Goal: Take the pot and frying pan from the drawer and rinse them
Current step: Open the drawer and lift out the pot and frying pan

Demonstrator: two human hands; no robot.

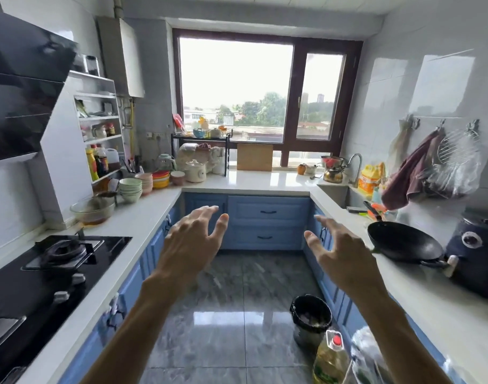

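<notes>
Black frying pan (405,241) — round, shallow (rests on counter (431,295)).

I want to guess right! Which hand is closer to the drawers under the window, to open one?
Probably the right hand. Both hands are open and empty, but the two closed blue drawers show between them, nearer the right one's fingers. The left hand is over by the cupboard door.

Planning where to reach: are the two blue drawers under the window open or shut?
Shut: both drawers sit flush with the cabinet front.
</notes>
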